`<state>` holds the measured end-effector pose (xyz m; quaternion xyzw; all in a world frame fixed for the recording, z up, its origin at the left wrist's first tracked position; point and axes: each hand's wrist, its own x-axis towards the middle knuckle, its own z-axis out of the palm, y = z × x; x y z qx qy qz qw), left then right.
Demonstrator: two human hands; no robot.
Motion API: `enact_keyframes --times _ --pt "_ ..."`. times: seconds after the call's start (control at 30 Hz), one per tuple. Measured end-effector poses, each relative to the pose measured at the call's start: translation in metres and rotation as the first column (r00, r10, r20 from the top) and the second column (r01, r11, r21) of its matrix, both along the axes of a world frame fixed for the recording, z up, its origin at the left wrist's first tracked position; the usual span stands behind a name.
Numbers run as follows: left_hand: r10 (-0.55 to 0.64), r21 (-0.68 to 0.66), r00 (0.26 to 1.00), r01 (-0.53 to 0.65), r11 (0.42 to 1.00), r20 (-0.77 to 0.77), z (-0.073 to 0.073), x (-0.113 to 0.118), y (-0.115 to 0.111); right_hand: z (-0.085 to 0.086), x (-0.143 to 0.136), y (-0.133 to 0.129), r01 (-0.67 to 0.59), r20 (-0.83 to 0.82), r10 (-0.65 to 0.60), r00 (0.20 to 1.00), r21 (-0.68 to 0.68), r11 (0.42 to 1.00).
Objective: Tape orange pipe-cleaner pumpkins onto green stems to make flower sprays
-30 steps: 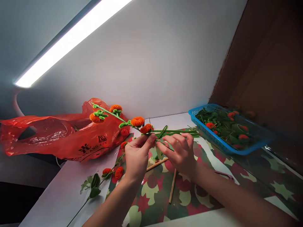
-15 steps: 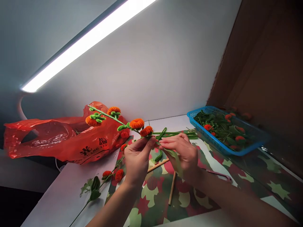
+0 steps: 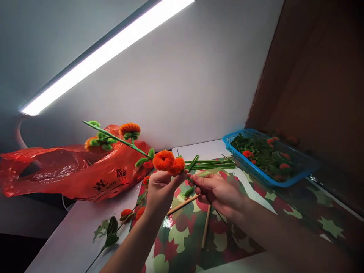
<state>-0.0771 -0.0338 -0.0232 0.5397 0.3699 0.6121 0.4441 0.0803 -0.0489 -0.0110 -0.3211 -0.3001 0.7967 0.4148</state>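
Note:
My left hand [image 3: 162, 189] pinches a branch of orange pipe-cleaner blooms [image 3: 163, 160] just below its lowest orange bloom. The branch's green-wrapped stem [image 3: 115, 139] slants up to the left, with more orange blooms and small green leaves along it. Close beside it, my right hand [image 3: 223, 191] is closed, thumb and fingertips at the bare lower stem. A pale green strip of floral tape [image 3: 209, 173] shows behind its fingers. Below this hand a thin dark wire end [image 3: 220, 217] sticks out. The exact spot where tape meets stem is hidden by fingertips.
A red plastic bag [image 3: 113, 185] lies at left, with another orange-flowered stem [image 3: 111, 239] in front of it. Two wooden sticks [image 3: 206, 227] and green pipe cleaners [image 3: 216, 164] lie on the patterned mat [image 3: 182, 242]. At right stands a blue basket [image 3: 273, 182] of leaves and blooms.
The branch has tilted and swung left, its blooms turning toward me. My right hand has rolled over, palm more upward, and the tape strip has shifted from below the fingers to behind them.

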Motion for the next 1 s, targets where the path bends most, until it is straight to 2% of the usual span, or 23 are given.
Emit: enact_keyframes --times 0.07,0.13,0.17,0.2,0.23,0.27,0.33,0.37,0.43,0.5,0.57,0.67,0.73,0.77,0.8,0.83,0.87,0.9,0.97,1.0 --pt "-0.039 -0.029 0.999 0.040 0.999 0.034 0.000 0.003 -0.001 0.002 -0.002 -0.003 0.048 0.057 -0.054 0.997 0.098 0.994" --pt "-0.021 -0.088 0.997 0.027 0.996 0.068 0.000 0.010 -0.005 0.004 -0.006 -0.006 0.193 0.139 -0.241 0.961 0.292 0.937" --pt "0.005 -0.126 0.997 0.005 0.992 0.079 0.001 0.015 -0.007 0.004 -0.008 -0.007 0.277 0.167 -0.370 0.914 0.409 0.869" --pt "0.032 -0.169 0.996 -0.018 0.986 0.081 0.001 0.021 -0.011 0.003 -0.009 -0.008 0.345 0.178 -0.501 0.847 0.533 0.772" --pt "0.040 -0.208 0.996 -0.022 0.978 0.084 0.002 0.026 -0.014 0.001 -0.010 -0.008 0.376 0.169 -0.616 0.770 0.660 0.651" --pt "0.035 -0.240 0.996 -0.013 0.971 0.088 0.003 0.030 -0.018 -0.001 -0.010 -0.007 0.365 0.137 -0.710 0.691 0.782 0.506" --pt "0.032 -0.274 0.993 0.000 0.962 0.112 0.004 0.037 -0.025 -0.006 -0.007 -0.006 0.243 0.042 -0.828 0.560 0.947 0.212" --pt "0.051 -0.281 0.990 -0.012 0.960 0.133 0.004 0.039 -0.027 -0.009 -0.005 -0.005 0.158 -0.003 -0.855 0.519 0.983 0.092" --pt "0.127 -0.300 0.975 -0.068 0.951 0.181 0.005 0.040 -0.031 -0.014 -0.001 -0.003 0.001 -0.075 -0.878 0.473 0.996 -0.084" --pt "0.175 -0.329 0.956 -0.091 0.940 0.234 0.005 0.039 -0.033 -0.017 0.004 -0.002 -0.132 -0.124 -0.882 0.455 0.970 -0.205" --pt "0.166 -0.340 0.950 -0.070 0.938 0.265 0.006 0.038 -0.034 -0.019 0.007 -0.001 -0.242 -0.165 -0.881 0.443 0.925 -0.295" --pt "0.147 -0.316 0.958 -0.064 0.947 0.247 0.007 0.038 -0.035 -0.021 0.009 -0.001 -0.334 -0.179 -0.877 0.446 0.876 -0.349" --pt "0.172 -0.299 0.964 -0.106 0.948 0.203 0.007 0.039 -0.036 -0.021 0.007 -0.001 -0.305 -0.168 -0.858 0.486 0.887 -0.346" --pt "0.188 -0.282 0.967 -0.134 0.950 0.174 0.006 0.039 -0.035 -0.020 0.006 -0.001 -0.242 -0.154 -0.846 0.510 0.919 -0.313" --pt "0.209 -0.257 0.968 -0.168 0.952 0.140 0.006 0.038 -0.035 -0.018 0.004 -0.002 -0.146 -0.128 -0.835 0.535 0.960 -0.241" --pt "0.229 -0.223 0.967 -0.201 0.954 0.109 0.006 0.037 -0.034 -0.016 0.001 -0.003 -0.027 -0.087 -0.823 0.561 0.992 -0.123" --pt "0.246 -0.184 0.966 -0.227 0.956 0.084 0.005 0.035 -0.032 -0.012 -0.001 -0.005 0.099 -0.028 -0.802 0.597 0.994 0.039" --pt "0.249 -0.143 0.966 -0.237 0.961 0.070 0.006 0.032 -0.030 -0.008 -0.003 -0.006 0.203 0.047 -0.757 0.651 0.951 0.233" --pt "0.202 -0.069 0.977 -0.198 0.978 0.065 0.007 0.027 -0.025 -0.001 -0.005 -0.009 0.291 0.152 -0.580 0.800 0.747 0.597" --pt "0.157 -0.034 0.985 -0.155 0.987 0.070 0.008 0.023 -0.022 0.002 -0.005 -0.010 0.279 0.160 -0.465 0.871 0.618 0.735"
